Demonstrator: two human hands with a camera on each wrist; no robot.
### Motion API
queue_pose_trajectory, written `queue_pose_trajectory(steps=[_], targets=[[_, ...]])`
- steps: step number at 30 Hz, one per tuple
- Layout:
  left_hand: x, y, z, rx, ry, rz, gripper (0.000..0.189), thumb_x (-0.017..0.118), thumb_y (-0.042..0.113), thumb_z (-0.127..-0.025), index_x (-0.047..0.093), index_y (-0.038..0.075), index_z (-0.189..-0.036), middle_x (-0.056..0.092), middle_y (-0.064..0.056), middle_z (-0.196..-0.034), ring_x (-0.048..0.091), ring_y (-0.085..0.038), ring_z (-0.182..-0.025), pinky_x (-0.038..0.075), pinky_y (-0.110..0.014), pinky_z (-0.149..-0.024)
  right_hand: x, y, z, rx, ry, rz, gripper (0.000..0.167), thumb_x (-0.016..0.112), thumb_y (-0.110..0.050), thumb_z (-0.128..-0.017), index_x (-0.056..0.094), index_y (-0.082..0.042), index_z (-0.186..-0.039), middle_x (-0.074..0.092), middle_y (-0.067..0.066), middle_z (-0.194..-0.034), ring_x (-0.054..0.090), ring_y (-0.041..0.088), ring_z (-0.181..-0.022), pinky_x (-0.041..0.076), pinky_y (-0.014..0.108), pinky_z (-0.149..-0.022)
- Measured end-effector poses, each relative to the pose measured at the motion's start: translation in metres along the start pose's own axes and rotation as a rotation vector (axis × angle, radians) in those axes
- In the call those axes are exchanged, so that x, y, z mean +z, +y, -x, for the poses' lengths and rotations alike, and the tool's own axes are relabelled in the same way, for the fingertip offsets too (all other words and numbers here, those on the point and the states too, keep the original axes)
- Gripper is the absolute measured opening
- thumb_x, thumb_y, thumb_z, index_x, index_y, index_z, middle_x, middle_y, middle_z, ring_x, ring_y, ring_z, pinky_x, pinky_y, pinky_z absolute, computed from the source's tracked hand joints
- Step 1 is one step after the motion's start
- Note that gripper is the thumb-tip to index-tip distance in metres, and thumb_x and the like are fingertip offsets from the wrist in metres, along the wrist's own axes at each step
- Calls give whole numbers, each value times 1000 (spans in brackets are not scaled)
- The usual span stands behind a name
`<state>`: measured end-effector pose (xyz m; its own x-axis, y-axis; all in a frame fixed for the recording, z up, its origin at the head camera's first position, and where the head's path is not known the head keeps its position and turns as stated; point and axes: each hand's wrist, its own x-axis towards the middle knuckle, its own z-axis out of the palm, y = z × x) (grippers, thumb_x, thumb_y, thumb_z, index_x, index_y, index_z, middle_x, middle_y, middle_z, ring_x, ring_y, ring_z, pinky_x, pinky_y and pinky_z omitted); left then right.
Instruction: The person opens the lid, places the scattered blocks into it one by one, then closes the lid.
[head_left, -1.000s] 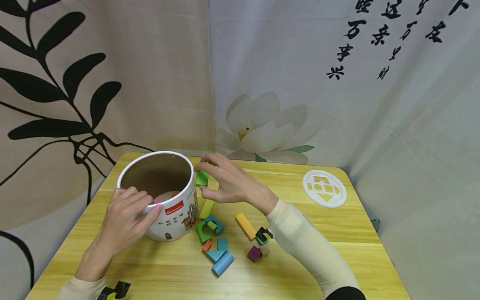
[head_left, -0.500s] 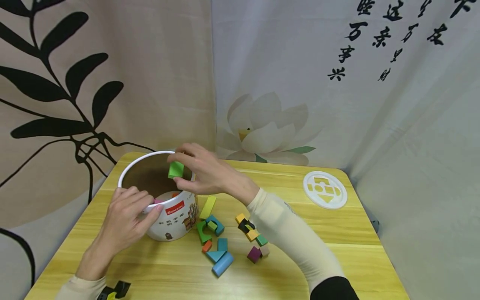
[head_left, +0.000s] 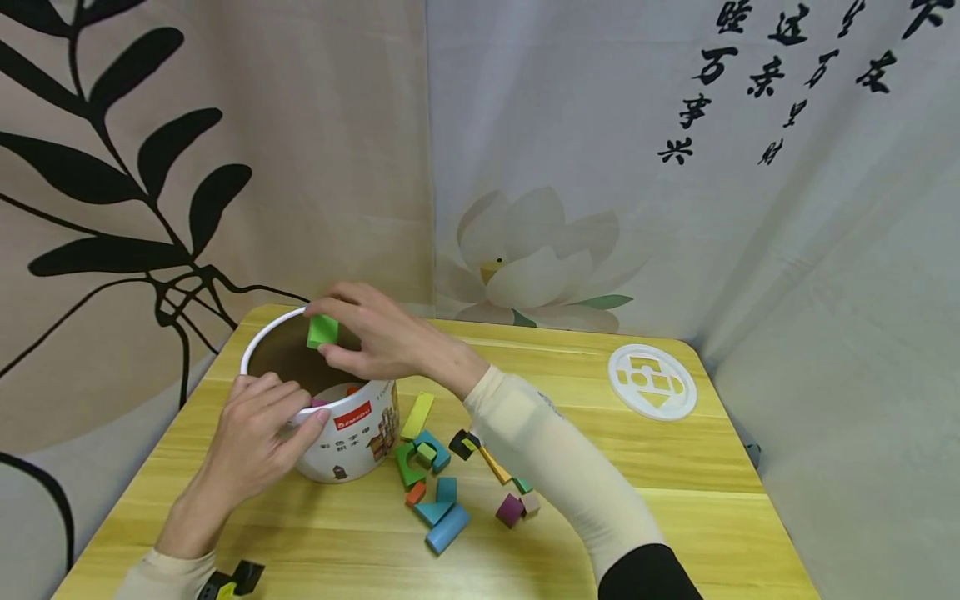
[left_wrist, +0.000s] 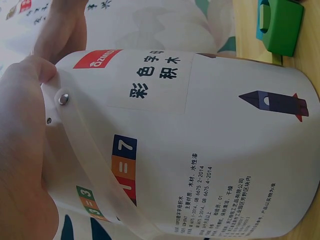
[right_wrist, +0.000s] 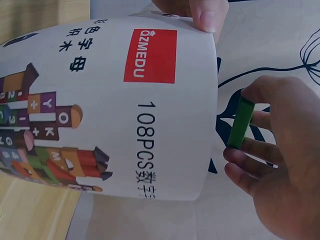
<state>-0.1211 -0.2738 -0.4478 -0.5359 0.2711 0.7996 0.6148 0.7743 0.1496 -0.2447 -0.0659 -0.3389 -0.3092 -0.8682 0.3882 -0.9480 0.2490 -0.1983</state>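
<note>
My right hand (head_left: pixel 375 331) pinches a green block (head_left: pixel 322 332) between thumb and fingers, over the mouth of a white printed bucket (head_left: pixel 347 446). In the right wrist view the green block (right_wrist: pixel 241 123) appears edge-on beside the bucket's rim, gripped at its ends. My left hand (head_left: pixel 260 435) grips the bucket's near rim, thumb outside and fingers over the edge. Some pink and red pieces show inside the bucket; the rest of its bottom is hidden. The left wrist view shows the bucket's side with its pale handle (left_wrist: pixel 95 165) hanging down.
Right of the bucket lie several loose blocks, among them a blue cylinder (head_left: pixel 447 529), a green arch (head_left: pixel 407 465), a yellow-green bar (head_left: pixel 417 416) and a purple block (head_left: pixel 510 510). A white cut-out disc (head_left: pixel 652 382) lies at the table's back right. A curtain hangs behind.
My right hand has carried the green block leftward, from beside the bucket to over its opening. My left hand has stayed on the rim.
</note>
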Motion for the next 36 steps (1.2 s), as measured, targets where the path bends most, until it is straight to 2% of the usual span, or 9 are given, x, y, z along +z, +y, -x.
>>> queue_pose_trajectory(steps=[9, 17, 24, 31, 36], targets=[[2, -1, 1, 3, 18, 8, 57, 50, 56, -116, 55, 20, -72, 51, 9, -67, 44, -14, -72, 27, -34, -83, 7, -1, -11, 44, -62, -48, 49, 70, -27, -109, 64, -6, -153, 65, 13, -155, 61, 24, -145, 47, 32, -125], [1, -1, 1, -2, -6, 8, 57, 49, 56, -116, 56, 20, -73, 51, 9, -67, 44, -14, -73, 26, -34, -84, 10, -2, -11, 83, -109, 6, 55, 68, -35, -113, 57, -12, -162, 58, 12, -167, 54, 27, -157, 41, 38, -133], [0, 0, 1, 3, -2, 2, 56, 49, 54, -116, 57, 20, -73, 52, 8, -67, 45, -14, -73, 27, -34, -84, 12, -2, -8, 112, -142, 31, 61, 63, -45, -115, 53, -14, -166, 52, 11, -174, 48, 27, -164, 36, 40, -138], [1, 1, 0, 2, 16, 4, 56, 50, 54, -116, 56, 20, -72, 49, 8, -66, 44, -14, -72, 27, -35, -83, 15, -1, -3, 133, -175, 96, 70, 58, -56, -115, 44, -19, -172, 41, 8, -183, 35, 26, -173, 25, 44, -143], [2, 0, 0, 3, 33, 9, 56, 51, 54, -116, 56, 20, -72, 48, 9, -65, 44, -14, -71, 27, -35, -83, 16, 1, 1, 162, -184, 74, 75, 55, -61, -114, 37, -23, -176, 30, 5, -188, 23, 31, -178, 18, 50, -145]])
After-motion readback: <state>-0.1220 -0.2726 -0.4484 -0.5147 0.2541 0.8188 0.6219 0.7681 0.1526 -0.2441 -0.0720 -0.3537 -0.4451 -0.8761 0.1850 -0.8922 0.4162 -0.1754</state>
